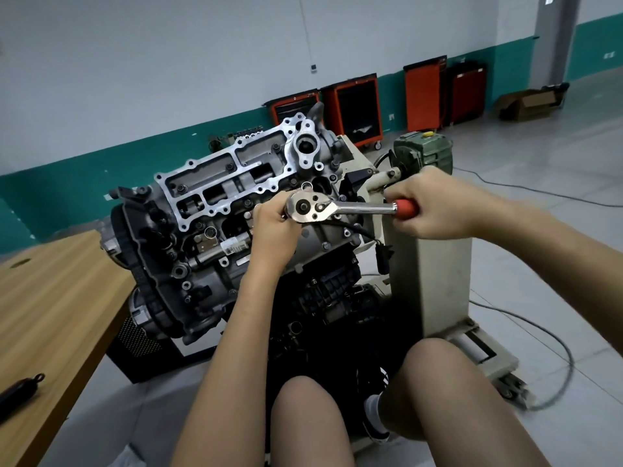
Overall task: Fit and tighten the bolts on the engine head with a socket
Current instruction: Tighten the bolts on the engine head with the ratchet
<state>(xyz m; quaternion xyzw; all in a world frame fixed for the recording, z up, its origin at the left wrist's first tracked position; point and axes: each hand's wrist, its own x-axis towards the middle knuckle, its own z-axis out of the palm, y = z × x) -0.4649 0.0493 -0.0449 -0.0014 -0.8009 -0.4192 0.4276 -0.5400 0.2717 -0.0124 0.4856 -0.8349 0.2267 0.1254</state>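
Gripping the red handle at centre right of the frame, the right hand [438, 203] is closed around the ratchet wrench [337, 208]. Its chrome shaft runs level to the round head at centre frame, which the left hand [274, 224] cups with curled fingers. Beneath sits the engine head [215, 183], tilted on its stand [428, 271]. A wooden table [50, 298] fills the lower left.

I see soft, even, rather dim indoor light with faint shadows. The chrome ratchet head [312, 207] catches a mild glare. Wide-angle bending curves the teal-banded wall [135, 153], and the frame edges look slightly blurred.
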